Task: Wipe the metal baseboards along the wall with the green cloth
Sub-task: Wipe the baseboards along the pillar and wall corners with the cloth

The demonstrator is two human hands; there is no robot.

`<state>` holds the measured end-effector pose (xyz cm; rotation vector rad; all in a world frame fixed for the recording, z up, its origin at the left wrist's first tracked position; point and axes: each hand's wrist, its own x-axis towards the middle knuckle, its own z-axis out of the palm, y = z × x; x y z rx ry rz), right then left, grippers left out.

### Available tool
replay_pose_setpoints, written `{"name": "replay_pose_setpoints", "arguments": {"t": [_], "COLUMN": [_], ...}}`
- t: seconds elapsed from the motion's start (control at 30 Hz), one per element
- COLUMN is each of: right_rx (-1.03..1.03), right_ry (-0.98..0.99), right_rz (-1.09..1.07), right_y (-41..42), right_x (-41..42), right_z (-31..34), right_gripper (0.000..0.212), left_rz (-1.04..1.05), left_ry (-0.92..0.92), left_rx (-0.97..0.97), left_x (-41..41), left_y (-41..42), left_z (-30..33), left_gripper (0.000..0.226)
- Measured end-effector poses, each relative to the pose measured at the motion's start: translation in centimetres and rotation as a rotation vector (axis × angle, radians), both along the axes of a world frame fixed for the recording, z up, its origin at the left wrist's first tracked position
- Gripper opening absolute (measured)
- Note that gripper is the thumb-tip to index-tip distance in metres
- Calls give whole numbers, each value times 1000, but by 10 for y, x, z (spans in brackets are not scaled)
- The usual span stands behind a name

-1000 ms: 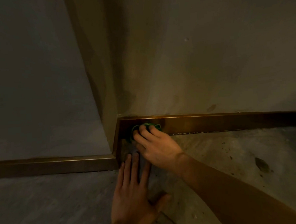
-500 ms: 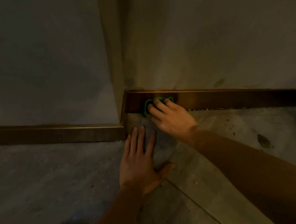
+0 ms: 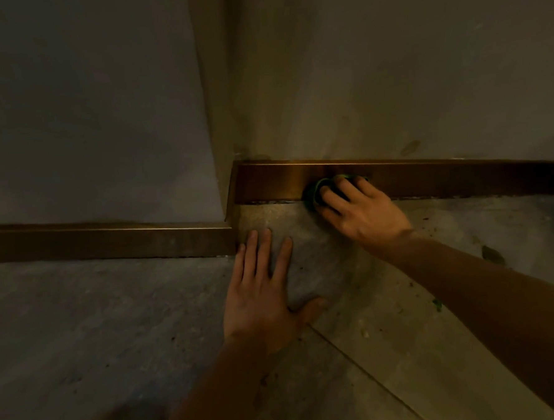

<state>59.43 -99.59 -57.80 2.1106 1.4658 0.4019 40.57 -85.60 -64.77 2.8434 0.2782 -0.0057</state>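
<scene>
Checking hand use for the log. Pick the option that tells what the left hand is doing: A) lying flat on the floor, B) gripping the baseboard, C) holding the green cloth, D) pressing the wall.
A: the left hand lies palm down, fingers spread, on the floor; the right hand has the green cloth.

Two bare forearms, no sleeves, hands (image 3: 261,295) ungloved, no rings

I am down at floor level in a dim indoor room or corridor, though I cannot tell whether it is a home. A plain plastered wall (image 3: 390,73) turns an outside corner (image 3: 213,116), bronze-toned metal baseboards (image 3: 109,241) run along its foot, and the speckled stone-look tile floor (image 3: 81,319) is dusty.
</scene>
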Motion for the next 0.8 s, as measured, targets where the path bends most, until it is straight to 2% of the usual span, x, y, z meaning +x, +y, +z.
{"name": "replay_pose_setpoints", "arguments": {"t": [0.23,0.6,0.8], "right_rx": [-97,-289,-309], "right_ry": [14,-54,-51], "right_rz": [-115,-396,-602], "right_y": [-19,-50,-68], "right_x": [9,13,12], "right_z": [1,17,30], "right_gripper": [59,47,65], "left_rz": [5,0,0], "left_ry": [-11,-24,-46], "left_rx": [1,-11,-7], "left_x": [0,0,0], "left_y": [0,1,1], "left_z": [1,-2,-2], "left_gripper": [105,105,105]}}
